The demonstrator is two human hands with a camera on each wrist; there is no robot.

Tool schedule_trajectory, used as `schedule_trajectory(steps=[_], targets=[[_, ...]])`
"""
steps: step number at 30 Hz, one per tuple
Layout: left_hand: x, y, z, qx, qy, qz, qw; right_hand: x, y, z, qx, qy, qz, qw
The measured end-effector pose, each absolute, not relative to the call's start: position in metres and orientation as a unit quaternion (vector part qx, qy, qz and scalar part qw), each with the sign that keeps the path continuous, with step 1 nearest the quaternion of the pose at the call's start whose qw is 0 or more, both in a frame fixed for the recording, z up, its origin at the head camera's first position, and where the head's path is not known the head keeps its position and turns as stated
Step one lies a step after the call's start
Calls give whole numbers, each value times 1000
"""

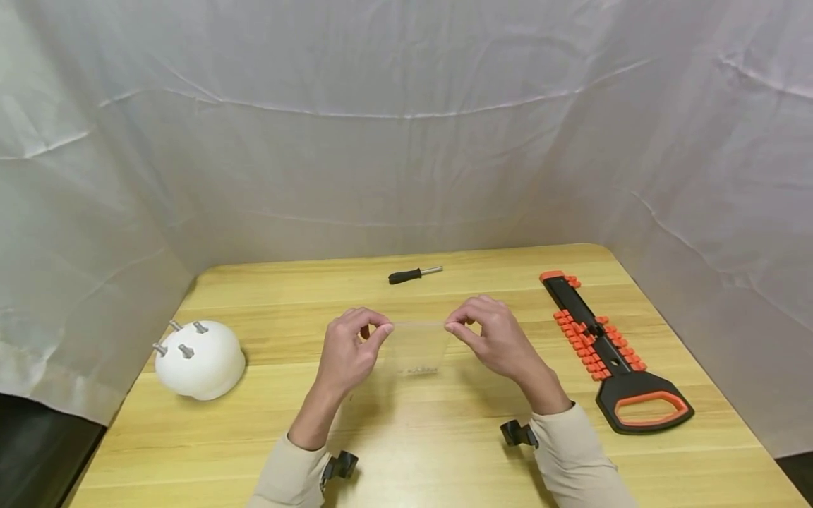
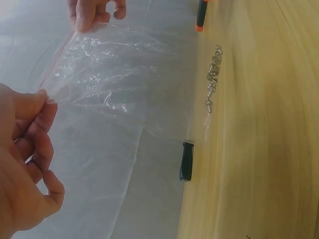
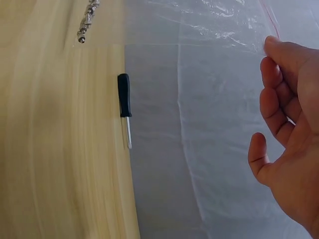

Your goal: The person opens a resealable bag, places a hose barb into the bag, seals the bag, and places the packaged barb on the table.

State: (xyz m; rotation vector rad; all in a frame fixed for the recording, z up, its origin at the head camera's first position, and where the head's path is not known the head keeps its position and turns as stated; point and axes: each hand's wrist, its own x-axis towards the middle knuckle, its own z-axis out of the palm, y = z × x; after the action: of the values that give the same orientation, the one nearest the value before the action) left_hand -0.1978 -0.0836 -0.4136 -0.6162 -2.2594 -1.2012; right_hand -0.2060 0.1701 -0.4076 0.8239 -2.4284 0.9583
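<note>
Between my two hands hangs a clear zip bag (image 2: 114,74), its top edge with a red seal line stretched level. My left hand (image 1: 349,349) pinches one top corner between thumb and forefinger. The opposite corner is pinched by my right hand (image 1: 495,339) in the same way. Several small metal screws (image 2: 213,74) lie in a row along the bottom of the bag. In the head view the bag (image 1: 416,346) is nearly see-through, with the wooden table showing behind it.
A screwdriver (image 1: 406,276) with a black handle lies at the table's back. To the left sits a white rounded base (image 1: 203,363) with several metal posts. On the right lies a black tool (image 1: 635,395) with an orange-lined handle, among several orange clips (image 1: 581,342). Grey cloth (image 1: 406,169) walls surround the wooden table (image 1: 432,451).
</note>
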Motion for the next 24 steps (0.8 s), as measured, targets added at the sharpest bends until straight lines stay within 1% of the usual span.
schedule_trajectory(steps=[3,6,9,12,15,18,24], targets=[[-198,-86,-413,-242,-819,-474,216,-204,173,-404,285,-869,362,179],[-196,-90,-411,-238,-814,-509,150,-202,177,-404,292,-861,387,152],[-197,-93,-409,-206,-831,-510,82,-202,179,-404,296,-857,405,121],[-201,-94,-409,-167,-860,-481,36,-207,177,-407,284,-864,404,100],[-210,-93,-415,-135,-883,-450,14,-218,172,-416,258,-877,395,90],[-220,-91,-423,-112,-899,-424,4,-230,165,-428,227,-892,383,76],[-242,-90,-442,-99,-922,-375,-14,-250,154,-450,149,-916,371,12]])
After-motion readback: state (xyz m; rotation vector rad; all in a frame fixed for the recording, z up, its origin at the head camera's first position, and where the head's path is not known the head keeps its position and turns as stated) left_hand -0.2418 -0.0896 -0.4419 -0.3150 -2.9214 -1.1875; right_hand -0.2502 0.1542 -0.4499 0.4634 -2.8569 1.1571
